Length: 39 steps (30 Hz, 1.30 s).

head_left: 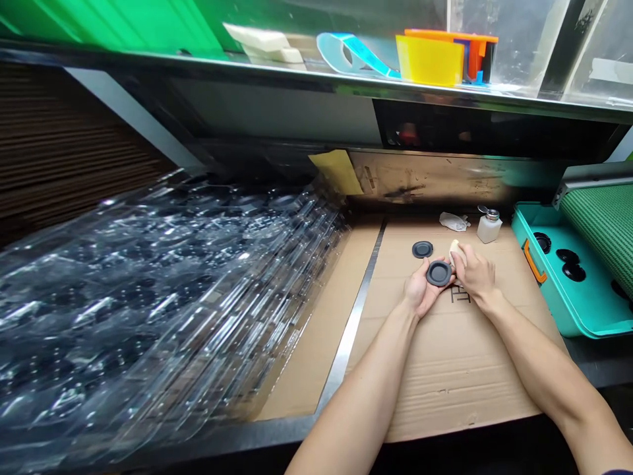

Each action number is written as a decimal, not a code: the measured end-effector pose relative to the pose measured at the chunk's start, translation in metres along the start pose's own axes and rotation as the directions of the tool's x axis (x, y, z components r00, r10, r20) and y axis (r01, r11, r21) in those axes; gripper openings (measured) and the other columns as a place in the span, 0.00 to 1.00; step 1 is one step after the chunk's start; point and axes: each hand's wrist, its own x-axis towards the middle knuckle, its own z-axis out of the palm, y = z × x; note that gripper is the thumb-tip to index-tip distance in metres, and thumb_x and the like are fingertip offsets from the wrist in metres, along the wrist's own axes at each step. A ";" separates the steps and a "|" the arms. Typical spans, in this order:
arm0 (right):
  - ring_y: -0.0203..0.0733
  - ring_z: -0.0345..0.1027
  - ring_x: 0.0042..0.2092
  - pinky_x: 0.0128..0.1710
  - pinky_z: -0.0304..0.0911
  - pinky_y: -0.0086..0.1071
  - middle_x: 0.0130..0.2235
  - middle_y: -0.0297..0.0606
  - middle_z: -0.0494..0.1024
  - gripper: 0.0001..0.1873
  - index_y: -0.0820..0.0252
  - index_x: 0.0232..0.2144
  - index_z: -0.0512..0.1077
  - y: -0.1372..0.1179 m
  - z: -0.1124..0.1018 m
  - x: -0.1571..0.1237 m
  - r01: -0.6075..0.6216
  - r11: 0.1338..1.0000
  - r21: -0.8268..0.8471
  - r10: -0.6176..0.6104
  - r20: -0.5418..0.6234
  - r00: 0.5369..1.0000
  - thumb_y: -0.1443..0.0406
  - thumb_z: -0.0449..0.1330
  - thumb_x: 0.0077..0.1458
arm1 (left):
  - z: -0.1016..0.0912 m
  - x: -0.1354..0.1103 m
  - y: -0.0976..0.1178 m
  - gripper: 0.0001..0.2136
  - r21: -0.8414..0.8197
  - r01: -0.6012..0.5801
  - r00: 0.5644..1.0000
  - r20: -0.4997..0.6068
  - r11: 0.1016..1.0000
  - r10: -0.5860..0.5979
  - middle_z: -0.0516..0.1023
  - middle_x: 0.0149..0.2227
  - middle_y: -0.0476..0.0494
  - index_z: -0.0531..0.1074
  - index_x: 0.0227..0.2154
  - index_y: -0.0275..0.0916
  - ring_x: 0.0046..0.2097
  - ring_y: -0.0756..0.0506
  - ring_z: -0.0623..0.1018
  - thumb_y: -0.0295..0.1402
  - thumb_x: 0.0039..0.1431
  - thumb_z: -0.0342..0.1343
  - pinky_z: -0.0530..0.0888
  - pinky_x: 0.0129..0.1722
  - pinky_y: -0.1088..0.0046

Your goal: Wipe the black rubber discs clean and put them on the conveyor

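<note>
My left hand (419, 289) grips a round black plastic part (438, 273) with a raised rim, its face turned up toward me. Close beside it, my right hand (473, 272) pinches a small cream-coloured pad (455, 251) near the part's right edge; whether pad and part touch I cannot tell. A second black disc (422, 249) lies on the cardboard sheet (445, 369) just beyond my left hand. Farther back are a crumpled white wipe (453, 221) and a small white pump bottle (489, 226) with a metal top.
Stacked clear plastic trays (163, 297) fill the left side. At right, a teal bin (568, 310) holds several black discs below a green conveyor belt (606, 218). Overhead, a shelf (277, 74) carries a yellow container (429, 61) and a blue tape roll (341, 53).
</note>
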 end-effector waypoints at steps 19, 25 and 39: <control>0.58 0.65 0.52 0.48 0.58 0.43 0.50 0.52 0.77 0.16 0.60 0.47 0.75 0.070 -0.019 0.021 -0.233 0.965 -0.121 0.240 0.052 0.969 0.60 0.53 0.63 | 0.000 -0.008 0.022 0.25 -0.176 0.107 0.993 0.077 0.978 -0.095 0.79 0.43 0.29 0.74 0.46 0.28 0.45 0.41 0.84 0.48 0.72 0.44 0.83 0.36 0.76; 0.51 0.67 0.50 0.50 0.56 0.41 0.44 0.43 0.80 0.14 0.54 0.39 0.78 0.049 -0.036 0.017 0.039 0.999 0.029 -0.042 0.094 0.995 0.59 0.53 0.65 | 0.003 -0.010 0.023 0.28 -0.167 0.126 0.991 0.065 0.978 -0.117 0.80 0.41 0.30 0.74 0.47 0.26 0.39 0.43 0.85 0.50 0.73 0.41 0.82 0.32 0.79; 0.43 0.72 0.45 0.45 0.61 0.31 0.44 0.41 0.82 0.13 0.57 0.45 0.78 0.047 -0.032 0.017 0.186 0.953 0.240 -0.267 0.368 0.891 0.60 0.55 0.67 | 0.000 -0.009 0.019 0.24 -0.042 0.109 0.990 0.098 0.993 -0.105 0.80 0.41 0.32 0.71 0.54 0.36 0.32 0.44 0.81 0.50 0.72 0.42 0.73 0.22 0.77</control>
